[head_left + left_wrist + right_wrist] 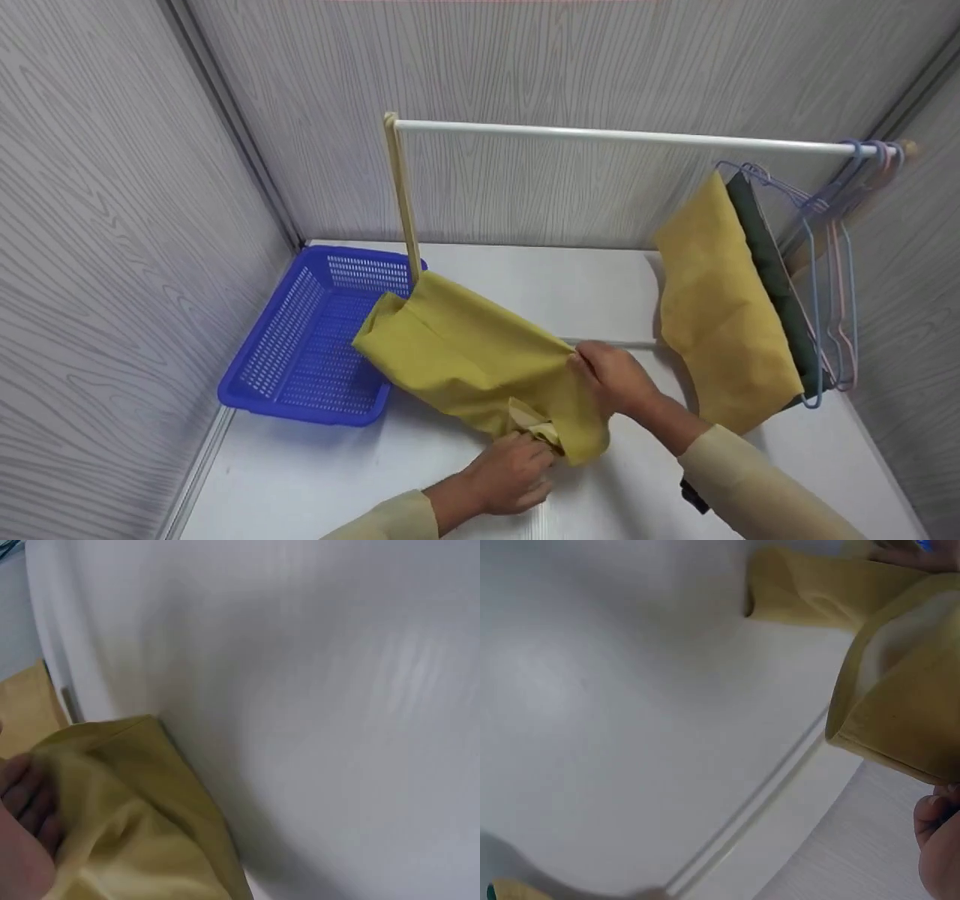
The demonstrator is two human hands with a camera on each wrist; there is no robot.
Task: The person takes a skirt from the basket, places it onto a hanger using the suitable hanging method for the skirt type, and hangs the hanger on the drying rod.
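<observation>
A mustard-yellow garment [472, 345] is stretched between my hands and slopes away to the upper left, over the near side of a blue basket. At its right edge my right hand [615, 379] pinches the fabric between thumb and fingers. The left hand [514, 472] grips a bunched part lower down, where a paler lining shows. In the right wrist view, the garment [907, 712] gapes at a hemmed opening, with the right hand [939, 847] by its edge. Curled left-hand fingers [34, 802] press into the cloth in the left wrist view. The garment's exact kind is unclear.
The blue perforated basket [322, 337] stands at left. A white rail [615, 135] on a wooden post [403, 199] crosses the back. At right hang a yellow cloth [720, 300], a dark green cloth [772, 277] and several bare hangers [836, 300]. Wood-grain panels enclose the white table [300, 480].
</observation>
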